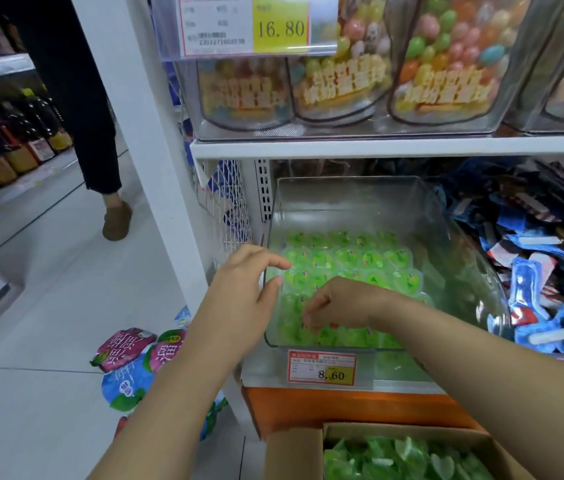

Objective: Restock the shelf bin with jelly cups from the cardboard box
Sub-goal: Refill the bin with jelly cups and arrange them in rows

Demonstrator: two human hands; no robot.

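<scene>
Green jelly cups (346,261) lie in neat rows on the floor of the clear shelf bin (446,237), filling its near half. The right hand (339,301) is down inside the bin at the near rows, fingers curled onto the cups; I cannot tell whether it pinches one. The left hand (242,285) hovers at the bin's left wall, fingers loosely spread. A price tag (322,370) reading 8.60 hangs on the near front. Nearer, a cardboard box (294,455) stands open with more green cups (394,459). Blue wrapped snacks (543,258) fill the bin to the right. Pouches (128,362) lie on the floor to the left.
</scene>
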